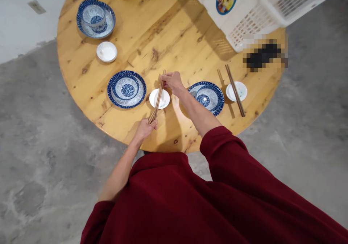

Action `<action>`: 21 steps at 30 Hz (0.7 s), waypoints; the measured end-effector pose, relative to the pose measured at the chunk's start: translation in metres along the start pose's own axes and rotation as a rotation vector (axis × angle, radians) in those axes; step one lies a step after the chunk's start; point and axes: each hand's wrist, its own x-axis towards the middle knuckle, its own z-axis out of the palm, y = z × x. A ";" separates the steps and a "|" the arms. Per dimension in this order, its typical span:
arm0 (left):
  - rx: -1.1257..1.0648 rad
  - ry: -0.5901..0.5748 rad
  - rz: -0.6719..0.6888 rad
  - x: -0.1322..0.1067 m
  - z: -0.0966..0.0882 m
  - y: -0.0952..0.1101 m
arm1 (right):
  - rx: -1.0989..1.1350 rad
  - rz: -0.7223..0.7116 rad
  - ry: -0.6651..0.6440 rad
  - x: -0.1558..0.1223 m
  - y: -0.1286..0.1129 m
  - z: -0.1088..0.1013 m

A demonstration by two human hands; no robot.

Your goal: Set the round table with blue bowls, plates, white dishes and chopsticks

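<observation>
Several wooden chopsticks (158,102) slant over a small white dish (164,101) near the table's front. My left hand (146,129) is closed around their near ends, below the dish. At their far ends, the fingers of my right hand (172,82) pinch the chopsticks. Left of the dish, a blue-patterned bowl (125,87) stands on a blue-rimmed plate (143,98). Another blue-patterned plate with a bowl (214,95) lies to the right, partly behind my right forearm. How many chopsticks each hand grips I cannot tell.
A pair of chopsticks (234,88) rests across another white dish (241,90) at the right. A white plastic basket (244,30) stands at the back right, beside a blurred dark object (262,55). A stacked bowl and plate (110,28) and a white dish (107,52) sit at the left.
</observation>
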 end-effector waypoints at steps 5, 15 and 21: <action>-0.013 -0.008 -0.001 -0.002 -0.003 0.002 | -0.009 -0.005 0.003 -0.004 -0.004 -0.001; 0.010 0.033 0.063 -0.006 -0.013 0.002 | -0.067 0.030 0.025 -0.012 -0.009 -0.008; 0.065 0.128 0.078 -0.010 -0.020 0.007 | -0.159 -0.139 0.187 -0.014 -0.005 -0.019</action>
